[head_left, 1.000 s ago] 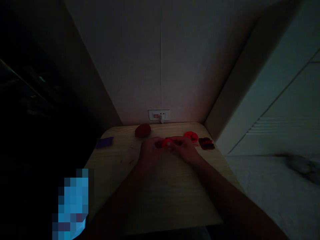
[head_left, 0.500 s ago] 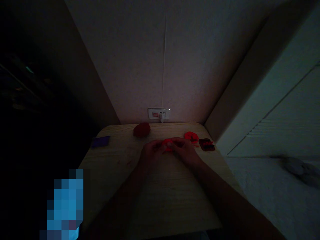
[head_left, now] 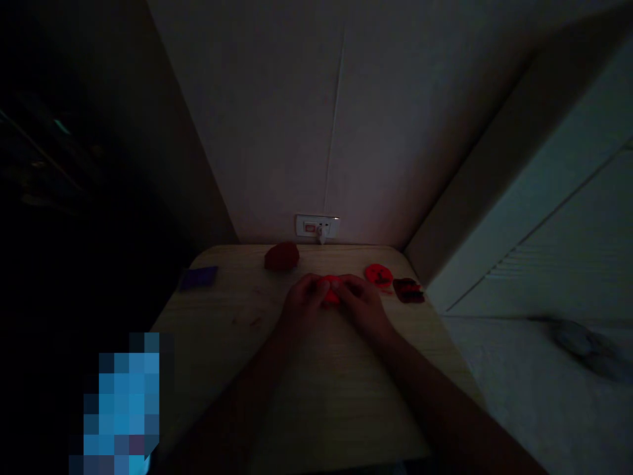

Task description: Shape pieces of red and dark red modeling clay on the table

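Observation:
The room is very dark. My left hand and my right hand meet over the far middle of a light wooden table, fingers closed together on a small bright red piece between them. What the piece is I cannot make out. A dark red lump lies behind my left hand near the wall. A flat red round shape and a dark red flat piece lie just right of my right hand.
A purple flat piece lies at the table's left edge. A white wall socket sits on the wall just behind the table. A white cabinet side closes in the right; darkness on the left.
Both hands have drawn closer together around the red piece. The view has shifted slightly; the objects on the table have not moved.

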Action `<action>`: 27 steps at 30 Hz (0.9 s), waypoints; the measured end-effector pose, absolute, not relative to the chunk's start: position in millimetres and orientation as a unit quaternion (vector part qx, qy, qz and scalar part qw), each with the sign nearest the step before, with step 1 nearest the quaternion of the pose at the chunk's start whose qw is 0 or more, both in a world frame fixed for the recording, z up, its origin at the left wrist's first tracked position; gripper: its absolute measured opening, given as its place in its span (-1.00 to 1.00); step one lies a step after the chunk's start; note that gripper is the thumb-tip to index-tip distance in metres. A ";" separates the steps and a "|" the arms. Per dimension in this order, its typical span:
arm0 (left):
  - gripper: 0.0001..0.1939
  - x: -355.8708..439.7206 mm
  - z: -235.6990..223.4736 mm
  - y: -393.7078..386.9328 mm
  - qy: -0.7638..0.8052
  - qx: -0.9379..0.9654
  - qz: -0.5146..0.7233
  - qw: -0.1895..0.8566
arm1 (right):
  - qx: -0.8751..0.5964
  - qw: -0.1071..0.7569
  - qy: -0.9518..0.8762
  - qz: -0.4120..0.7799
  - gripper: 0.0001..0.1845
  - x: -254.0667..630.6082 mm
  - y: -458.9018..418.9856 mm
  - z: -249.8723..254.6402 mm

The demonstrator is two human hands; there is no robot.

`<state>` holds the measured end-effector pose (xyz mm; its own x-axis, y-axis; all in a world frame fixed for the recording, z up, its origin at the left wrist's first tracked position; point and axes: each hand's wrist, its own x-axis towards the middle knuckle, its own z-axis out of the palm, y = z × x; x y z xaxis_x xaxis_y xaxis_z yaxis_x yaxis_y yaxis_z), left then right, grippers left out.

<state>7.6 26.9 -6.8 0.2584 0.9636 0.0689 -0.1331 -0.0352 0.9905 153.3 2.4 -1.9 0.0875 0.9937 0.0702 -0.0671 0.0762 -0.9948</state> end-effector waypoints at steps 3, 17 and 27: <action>-0.65 8.1 -4.9 23.4 0.394 0.583 0.468 0.535 | -0.512 0.514 -0.545 0.420 -0.61 157.7 0.1 -1.7; -0.50 21.6 -11.4 15.8 0.376 0.450 0.437 0.682 | -0.521 0.493 -0.607 0.341 -0.46 155.5 -1.4 -2.9; -0.59 20.8 -7.6 7.3 0.350 0.578 0.406 0.615 | -0.527 0.484 -0.558 0.420 -0.34 159.5 -5.4 -0.1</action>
